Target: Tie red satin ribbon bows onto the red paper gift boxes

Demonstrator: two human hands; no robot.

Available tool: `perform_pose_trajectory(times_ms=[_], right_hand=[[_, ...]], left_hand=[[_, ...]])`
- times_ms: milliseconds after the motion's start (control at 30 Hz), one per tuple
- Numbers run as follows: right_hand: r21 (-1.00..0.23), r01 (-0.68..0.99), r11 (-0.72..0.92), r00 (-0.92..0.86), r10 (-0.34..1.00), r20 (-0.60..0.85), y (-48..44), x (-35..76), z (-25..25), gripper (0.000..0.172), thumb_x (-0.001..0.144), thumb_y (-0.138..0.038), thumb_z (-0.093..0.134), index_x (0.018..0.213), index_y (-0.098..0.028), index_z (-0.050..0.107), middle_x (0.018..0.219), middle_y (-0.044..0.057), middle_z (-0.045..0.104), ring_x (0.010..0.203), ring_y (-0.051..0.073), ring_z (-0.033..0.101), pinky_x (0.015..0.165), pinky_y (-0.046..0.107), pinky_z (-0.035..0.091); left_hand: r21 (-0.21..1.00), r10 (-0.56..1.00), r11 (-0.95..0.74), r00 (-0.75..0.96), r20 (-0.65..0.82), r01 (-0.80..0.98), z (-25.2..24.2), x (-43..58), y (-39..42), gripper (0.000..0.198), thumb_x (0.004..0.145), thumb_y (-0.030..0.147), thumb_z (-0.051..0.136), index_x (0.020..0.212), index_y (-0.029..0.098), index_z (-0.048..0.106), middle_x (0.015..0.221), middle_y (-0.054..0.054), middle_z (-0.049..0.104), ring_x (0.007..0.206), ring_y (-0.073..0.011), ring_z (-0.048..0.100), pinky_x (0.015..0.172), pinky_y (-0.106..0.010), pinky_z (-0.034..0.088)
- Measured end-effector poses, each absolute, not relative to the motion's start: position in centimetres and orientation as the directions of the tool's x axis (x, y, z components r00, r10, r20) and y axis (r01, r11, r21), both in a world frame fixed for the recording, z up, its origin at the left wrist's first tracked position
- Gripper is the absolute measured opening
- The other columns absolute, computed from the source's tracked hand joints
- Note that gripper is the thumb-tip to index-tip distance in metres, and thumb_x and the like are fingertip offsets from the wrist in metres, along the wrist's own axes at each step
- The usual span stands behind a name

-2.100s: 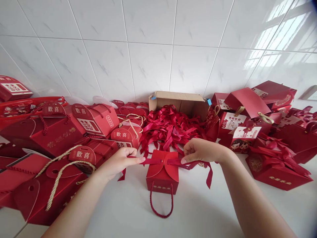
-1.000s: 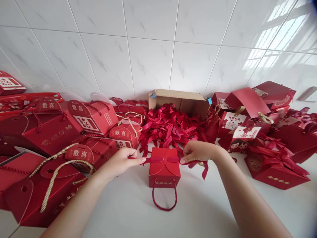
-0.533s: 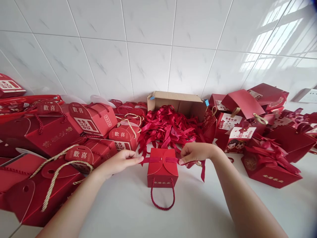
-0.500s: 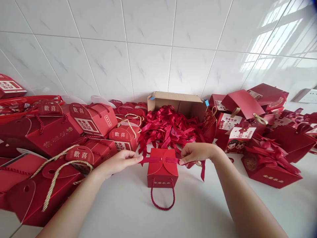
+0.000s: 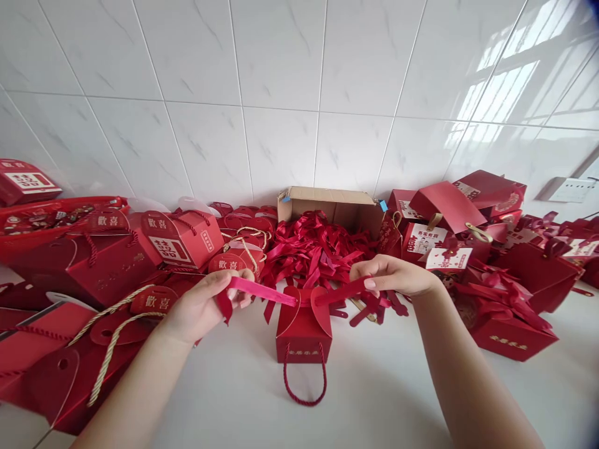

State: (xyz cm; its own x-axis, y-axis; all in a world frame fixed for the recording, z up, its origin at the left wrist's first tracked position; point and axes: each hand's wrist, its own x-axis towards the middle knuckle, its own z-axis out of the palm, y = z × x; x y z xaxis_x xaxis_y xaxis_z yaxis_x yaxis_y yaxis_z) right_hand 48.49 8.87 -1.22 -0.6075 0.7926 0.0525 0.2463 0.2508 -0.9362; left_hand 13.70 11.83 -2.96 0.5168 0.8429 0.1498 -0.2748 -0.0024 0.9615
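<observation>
A small red gift box [image 5: 303, 340] stands upright on the white surface in front of me, its cord handle [image 5: 305, 402] hanging down toward me. A dark pink ribbon [image 5: 262, 290] runs through the box's rounded top flaps, which stand slightly raised and apart. Left of the box, my left hand [image 5: 206, 304] is closed on one ribbon end, pinched between thumb and fingers. On the other side, my right hand [image 5: 386, 275] pinches the opposite end. Both ribbon lengths stretch outward and upward from the flaps.
Behind the box, a cardboard carton [image 5: 330, 198] spills a heap of red ribbons [image 5: 318, 249]. Red gift boxes crowd the left [image 5: 93, 262], some with gold rope handles. More boxes [image 5: 510, 324] with bows stand on the right. A tiled wall [image 5: 281, 143] rises behind.
Both hands have moved outward and up from the box, drawing the ribbon ends out. The flaps have lifted apart. My view has shifted slightly.
</observation>
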Motion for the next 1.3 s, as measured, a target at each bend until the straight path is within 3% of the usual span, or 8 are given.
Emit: perform_pose_trajectory(times_ms=[100, 200, 367, 533, 600, 667, 833, 1300], right_hand=[[-0.953, 0.082, 0.292, -0.524, 0.826, 0.208, 8.7, 48.0, -1.1, 0.037, 0.079, -0.047, 0.065, 0.058, -0.016, 0.061, 0.095, 0.007, 0.065, 0.082, 0.017, 0.06, 0.083, 0.034, 0.047], [-0.947, -0.043, 0.317, -0.487, 0.822, 0.297, 8.7, 47.6, -1.2, 0.034, 0.08, -0.045, 0.065, 0.061, -0.017, 0.065, 0.101, 0.01, 0.068, 0.093, 0.021, 0.062, 0.088, 0.037, 0.046], [-0.901, -0.227, 0.369, -0.411, 0.803, 0.432, 8.4, 46.7, -1.0, 0.026, 0.081, -0.043, 0.064, 0.072, -0.02, 0.073, 0.094, 0.007, 0.07, 0.091, 0.02, 0.064, 0.085, 0.036, 0.048], [-0.819, -0.308, 0.484, -0.276, 0.779, 0.563, 7.9, 45.6, -0.4, 0.046, 0.085, -0.064, 0.046, 0.092, -0.027, 0.074, 0.102, 0.005, 0.071, 0.099, 0.022, 0.064, 0.092, 0.038, 0.048], [-0.809, -0.261, 0.526, -0.195, 0.793, 0.578, 7.6, 45.1, -0.1, 0.058, 0.083, -0.073, 0.037, 0.099, -0.029, 0.072, 0.109, 0.005, 0.07, 0.103, 0.023, 0.064, 0.095, 0.04, 0.048], [-0.802, -0.139, 0.581, -0.117, 0.795, 0.595, 7.2, 44.5, 0.3, 0.061, 0.085, -0.072, 0.034, 0.105, -0.028, 0.07, 0.115, 0.006, 0.068, 0.105, 0.023, 0.063, 0.096, 0.041, 0.048], [-0.746, 0.04, 0.665, -0.02, 0.746, 0.665, 6.1, 42.3, 1.4, 0.031, 0.093, -0.043, 0.048, 0.112, -0.029, 0.068, 0.122, 0.003, 0.065, 0.111, 0.02, 0.06, 0.1, 0.038, 0.045], [-0.702, 0.136, 0.699, -0.003, 0.709, 0.705, 6.1, 39.2, 3.1, 0.02, 0.086, -0.022, 0.064, 0.099, -0.032, 0.073, 0.103, -0.001, 0.073, 0.097, 0.016, 0.066, 0.086, 0.031, 0.054]], left_hand=[[0.959, 0.847, -0.08, 0.488, 0.209, -0.272, -0.8, 13.8, 11.2, 0.03, 0.079, 0.039, 0.065, 0.058, 0.019, 0.066, 0.092, -0.004, 0.067, 0.086, -0.0202, 0.06, 0.078, -0.03, 0.051], [0.95, 0.858, -0.13, 0.448, 0.251, -0.284, 1.0, 13.9, 11.2, 0.027, 0.078, 0.038, 0.066, 0.059, 0.019, 0.071, 0.094, -0.005, 0.072, 0.101, -0.026, 0.061, 0.084, -0.032, 0.051], [0.929, 0.821, -0.217, 0.459, 0.34, -0.299, 3.7, 15.2, 11.5, 0.024, 0.077, 0.038, 0.065, 0.062, 0.022, 0.074, 0.081, -0.003, 0.073, 0.09, -0.0259, 0.065, 0.083, -0.039, 0.053], [0.918, 0.805, -0.268, 0.456, 0.38, -0.293, 6.3, 17.1, 11.6, 0.051, 0.086, 0.056, 0.046, 0.067, 0.02, 0.076, 0.073, -0.006, 0.072, 0.074, -0.0226, 0.066, 0.078, -0.04, 0.053], [0.91, 0.794, -0.307, 0.452, 0.407, -0.28, 7.0, 17.6, 11.5, 0.057, 0.088, 0.057, 0.039, 0.07, 0.018, 0.077, 0.075, -0.009, 0.073, 0.077, -0.0238, 0.067, 0.077, -0.038, 0.053], [0.888, 0.776, -0.377, 0.433, 0.459, -0.264, 7.3, 18.0, 11.2, 0.047, 0.089, 0.047, 0.044, 0.075, 0.017, 0.077, 0.079, -0.008, 0.073, 0.081, -0.0229, 0.066, 0.078, -0.035, 0.052], [0.841, 0.762, -0.538, 0.392, 0.515, -0.058, 6.9, 18.4, 10.5, 0.015, 0.082, 0.023, 0.062, 0.089, 0.021, 0.075, 0.089, -0.003, 0.074, 0.089, -0.0178, 0.064, 0.081, -0.027, 0.049], [0.799, 0.731, -0.598, 0.363, 0.577, -0.064, 6.3, 18.6, 9.9, 0.004, 0.085, 0.024, 0.06, 0.082, 0.02, 0.06, 0.09, -0.003, 0.072, 0.092, -0.0182, 0.067, 0.085, -0.028, 0.052]])
